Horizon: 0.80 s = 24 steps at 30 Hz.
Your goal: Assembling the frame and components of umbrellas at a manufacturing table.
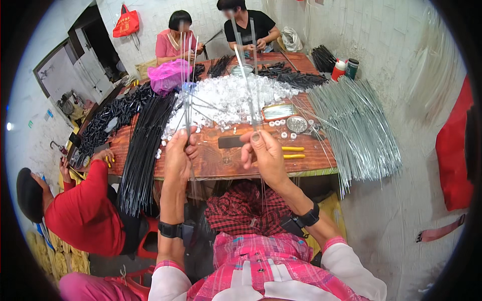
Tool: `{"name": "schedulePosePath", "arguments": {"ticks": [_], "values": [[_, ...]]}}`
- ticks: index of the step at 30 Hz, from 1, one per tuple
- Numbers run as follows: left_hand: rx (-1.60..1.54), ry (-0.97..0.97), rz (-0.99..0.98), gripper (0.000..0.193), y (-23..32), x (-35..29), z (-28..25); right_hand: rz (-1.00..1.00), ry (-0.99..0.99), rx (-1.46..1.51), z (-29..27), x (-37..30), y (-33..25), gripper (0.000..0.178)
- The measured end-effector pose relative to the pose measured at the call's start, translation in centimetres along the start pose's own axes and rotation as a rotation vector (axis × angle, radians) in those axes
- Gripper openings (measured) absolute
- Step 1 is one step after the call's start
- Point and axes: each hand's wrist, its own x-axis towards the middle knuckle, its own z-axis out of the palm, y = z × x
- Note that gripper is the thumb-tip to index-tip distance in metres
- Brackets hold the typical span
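Okay, grip first: your left hand (182, 146) is closed, thumb against fingers, on a few thin rods (187, 90) standing up well above the fist. Your right hand (266, 150) has thumb and forefinger pinched on long pale strips (241, 62); other fingers loosely curled. Strips are blurred, so can't give you a count. Both bunches are up in front of you, over the near part of the counter (216, 163), hands apart.

For good handling, I'd pinch low, press just enough to stop slip, and keep tips from crossing; long pieces will likely whip.

Further out: yellow-handled tool (293, 156) just beside your right hand, clear-and-white plastic pieces (226, 98) heaped beyond, black rods (143, 150) bundled left, silver wires (356, 130) right. Mind snagging those.
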Motion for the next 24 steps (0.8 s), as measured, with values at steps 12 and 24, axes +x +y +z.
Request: {"name": "schedulePosePath", "arguments": {"ticks": [12, 24], "values": [[-0.364, -0.136, 0.058, 0.018, -4.3, -5.3, 6.1, -0.222, 0.098, -0.554, 1.1, -3.7, 2.7, 0.033], [-0.323, -0.243, -0.006, 0.012, -6.6, -12.6, 8.5, -0.107, 0.113, -0.738, -0.1, -11.4, -0.3, 0.023]]}}
